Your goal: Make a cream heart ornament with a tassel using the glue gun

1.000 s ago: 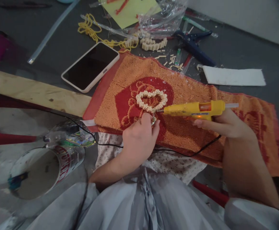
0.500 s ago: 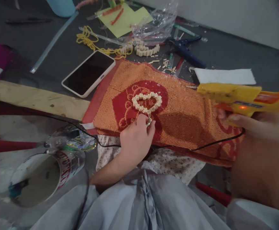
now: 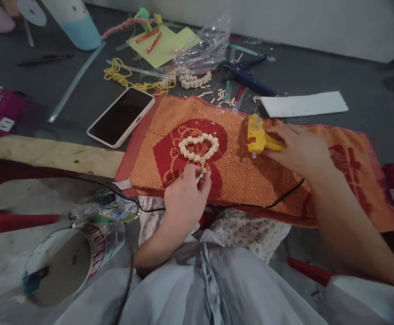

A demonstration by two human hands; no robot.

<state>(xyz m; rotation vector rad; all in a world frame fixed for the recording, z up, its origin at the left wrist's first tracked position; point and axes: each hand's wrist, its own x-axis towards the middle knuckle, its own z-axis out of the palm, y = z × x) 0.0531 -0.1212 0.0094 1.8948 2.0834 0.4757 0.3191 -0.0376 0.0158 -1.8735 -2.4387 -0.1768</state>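
A person's two bare hands work over an orange-and-red towel [image 3: 247, 187] at a dark worktop [image 3: 301, 72], around a heart-shaped ring of short pale sticks [image 3: 183, 146] lying on it. The yellow hot-glue gun [image 3: 256, 135], which a second ago touched its nozzle to the heart's lower point, has swung away and now stands to the heart's right, nozzle turned from the wearer — so gluing at that point seems paused. The right hand [image 3: 300, 146] has finger and thumb either side of the gun's handle; whether it grips or is letting go, I cannot tell. The left hand [image 3: 186, 196] has stayed pinched on a small pale piece [image 3: 202, 171] just below the heart's point. Counted: one heart, one glue gun, one smartphone [image 3: 122, 116] left of the heart and farther off, one white strip [image 3: 305, 104] and one dark-blue hand tool [image 3: 246, 76] beyond it to the right, and two purple objects [image 3: 5, 110], one far to each side — the loose sticks [image 3: 220, 95] beyond the heart are too small to count.
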